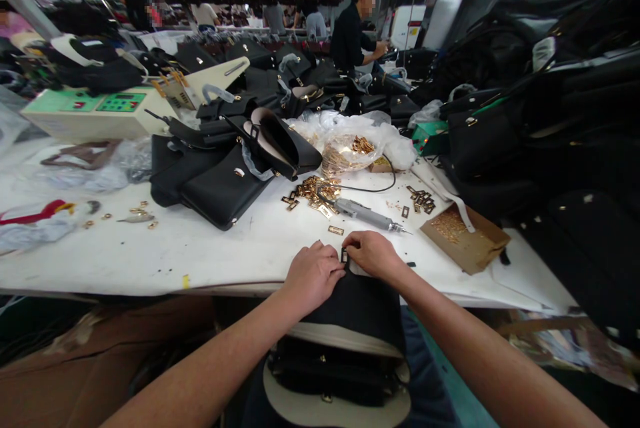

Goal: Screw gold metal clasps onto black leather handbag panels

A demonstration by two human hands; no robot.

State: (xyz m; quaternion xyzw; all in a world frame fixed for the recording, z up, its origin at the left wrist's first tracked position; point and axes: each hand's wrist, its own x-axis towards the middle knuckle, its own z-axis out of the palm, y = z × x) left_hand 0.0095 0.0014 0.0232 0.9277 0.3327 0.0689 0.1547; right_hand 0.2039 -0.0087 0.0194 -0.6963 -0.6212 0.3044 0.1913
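A black handbag (367,311) with a beige lining lies across my lap, its mouth gaping towards me and its far end against the table edge. My right hand (373,253) pinches a small rectangular metal lock plate (344,255) at the bag's far edge. My left hand (315,275) is closed on that same edge, its fingertips beside the plate; the thumb is mostly hidden. Just beyond the hands lies a loose gold plate (336,231). Farther off, a grey electric screwdriver (367,215) points right, near a pile of gold fittings (320,193).
Black bags (225,181) are stacked left of centre. On the right stand a cardboard box of small screws (483,241) and dark plates (420,200). A cream machine (100,115) sits at the back left. Beyond the table works another person (350,31).
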